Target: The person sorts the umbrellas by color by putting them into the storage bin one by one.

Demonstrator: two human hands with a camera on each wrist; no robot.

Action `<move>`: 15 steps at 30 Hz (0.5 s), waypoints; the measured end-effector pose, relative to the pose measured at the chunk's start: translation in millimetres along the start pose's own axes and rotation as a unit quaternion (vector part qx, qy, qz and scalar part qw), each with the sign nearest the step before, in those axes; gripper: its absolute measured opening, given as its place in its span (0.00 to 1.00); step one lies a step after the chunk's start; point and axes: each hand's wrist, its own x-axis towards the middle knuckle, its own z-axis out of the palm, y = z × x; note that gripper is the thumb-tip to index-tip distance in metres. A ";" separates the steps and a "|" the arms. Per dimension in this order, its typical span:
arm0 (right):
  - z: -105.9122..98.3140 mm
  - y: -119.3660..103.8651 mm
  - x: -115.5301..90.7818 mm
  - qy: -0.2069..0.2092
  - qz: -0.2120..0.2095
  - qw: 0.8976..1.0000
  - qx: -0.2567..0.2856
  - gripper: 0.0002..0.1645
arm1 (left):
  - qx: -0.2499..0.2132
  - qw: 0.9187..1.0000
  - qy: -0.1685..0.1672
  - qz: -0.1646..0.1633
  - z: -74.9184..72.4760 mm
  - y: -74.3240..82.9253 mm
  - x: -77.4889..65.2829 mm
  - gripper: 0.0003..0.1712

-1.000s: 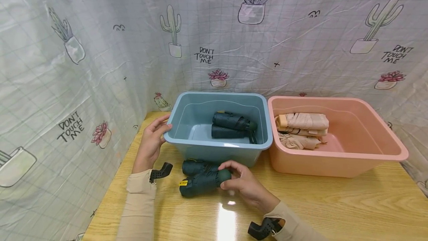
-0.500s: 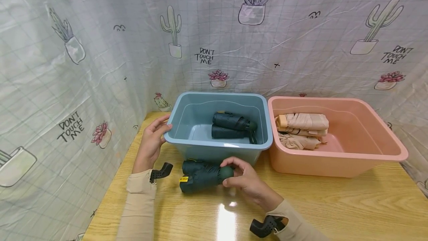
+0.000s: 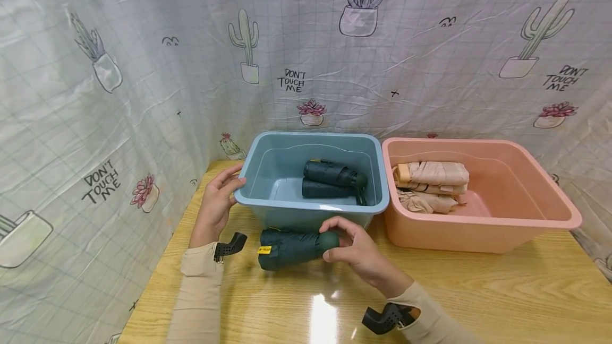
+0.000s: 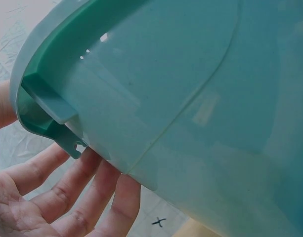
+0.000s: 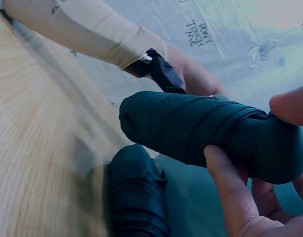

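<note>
In my right hand [image 3: 360,256] is a dark green folded umbrella [image 3: 291,251], gripped by its rounded handle end between thumb and fingers. A yellow tag hangs at its other end. In the right wrist view the held umbrella [image 5: 191,128] is raised off the table. Another dark folded umbrella [image 3: 272,235] lies behind it, against the front of the blue bin [image 3: 306,205], partly hidden. My left hand [image 3: 217,198] holds that bin's left rim, thumb over the edge; in the left wrist view its fingers [image 4: 104,197] touch the outer wall.
Two dark folded umbrellas [image 3: 332,173] lie inside the blue bin, on its right side. Adjoining it on the right, a pink bin [image 3: 483,221] contains several beige folded umbrellas [image 3: 435,173]. Both stand on a wooden table [image 3: 478,291] before a patterned curtain [image 3: 334,68].
My right hand has moved slightly right and up with the umbrella, which now covers more of the one behind it. The left hand has stayed at the bin's rim.
</note>
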 end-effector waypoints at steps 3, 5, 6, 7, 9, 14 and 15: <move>-0.1 -4.6 -0.2 0.000 -0.005 1.000 -0.012 0.24 | -0.006 1.000 0.000 -0.002 -0.2 0.0 -0.2 0.27; 0.7 -8.0 -0.3 0.001 -0.007 1.000 -0.019 0.23 | -0.007 1.000 0.002 -0.003 -0.4 0.0 -0.1 0.27; 1.5 -10.0 -0.4 0.003 -0.007 1.000 -0.022 0.23 | -0.006 1.000 0.001 -0.003 -0.5 0.0 -0.1 0.27; 2.3 -11.9 -0.5 0.004 -0.007 1.000 -0.024 0.23 | -0.005 1.000 0.001 -0.003 -0.6 -0.1 0.0 0.27; 4.1 -15.6 -0.9 0.006 -0.008 1.000 -0.026 0.23 | -0.002 1.000 0.001 -0.004 -0.5 0.0 0.1 0.27; 6.2 -23.6 -1.9 0.007 -0.018 0.999 -0.029 0.23 | 0.003 1.000 -0.003 -0.001 -0.4 -0.6 0.2 0.28; 6.1 -25.2 -2.2 0.007 -0.021 0.999 -0.029 0.23 | 0.002 1.000 -0.003 -0.001 -0.4 -0.7 0.2 0.28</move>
